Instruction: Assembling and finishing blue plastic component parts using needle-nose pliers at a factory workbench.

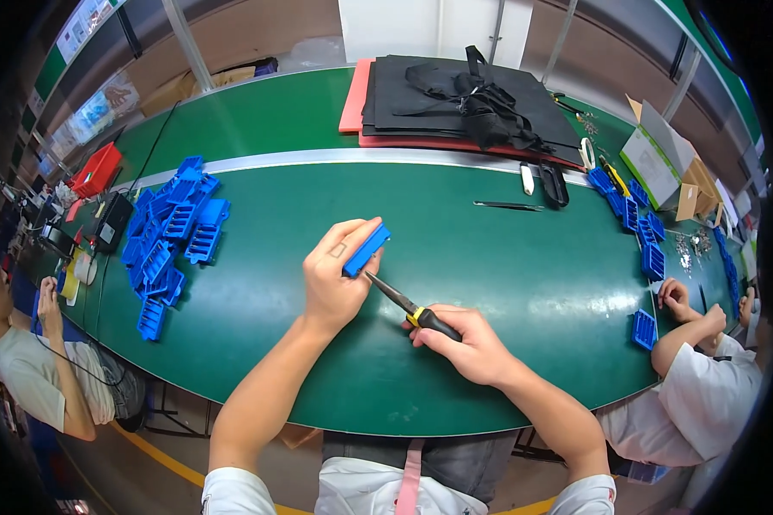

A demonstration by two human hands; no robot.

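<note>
Hands both closed: left hand [333, 279] grips blue plastic piece [367, 250], right hand [468, 342] a screwdriver [408, 306] (tip touching it).

Blue part [367, 250] in left hand [335, 279]: moulded plastic, smooth, slight sheen. Tool [412, 309] in right hand [472, 348]: dark metal shaft, black rubbery grip, yellow plastic collar. Table [507, 283]: green mat, smooth, soft glare patches. Blue trays [167, 245]: same ribbed plastic. Black sheets [421, 94]: matt foam. Straps [489, 107]: woven cloth. Box [661, 159]: plain cardboard. Tweezers [507, 205]: bare metal.
</note>
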